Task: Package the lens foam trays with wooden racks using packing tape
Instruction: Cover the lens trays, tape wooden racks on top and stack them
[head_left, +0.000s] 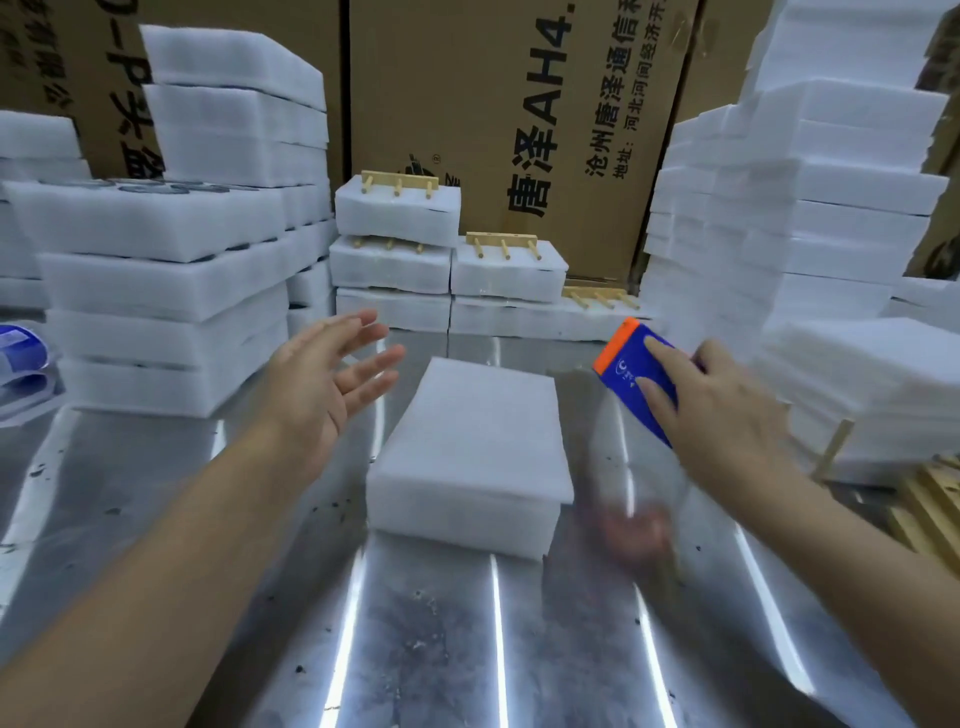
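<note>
- Nearest: bare metal table (441, 649), scuffed, with dark specks and bright strip reflections.
- Centre of table: white lens foam block (470, 447), lying flat, long side running away from the camera; untouched by either hand, with no rack on it.
- Left of block: left hand (317, 389), raised above the table, palm turned inward toward the block, fingers spread and straight, holding nothing.
- Right of block: right hand (722, 415), holding a blue tape dispenser (626, 364) with an orange edge; fingers laid along its blue face, thumb hidden behind it. Held clear of the block, near its far right corner.
- Under the right hand: blurred pinkish patch on the table, nature not determinable.
- Right edge: loose wooden racks (930, 499) beside a low foam pile.
- Further back, both sides: tall foam tray stacks, left (166, 291) and right (810, 234).
- Back centre: foam bundles (397, 213) stacked in tiers, pegged wooden racks on top.
- Farthest: printed cardboard cartons (519, 104) standing as a wall.
</note>
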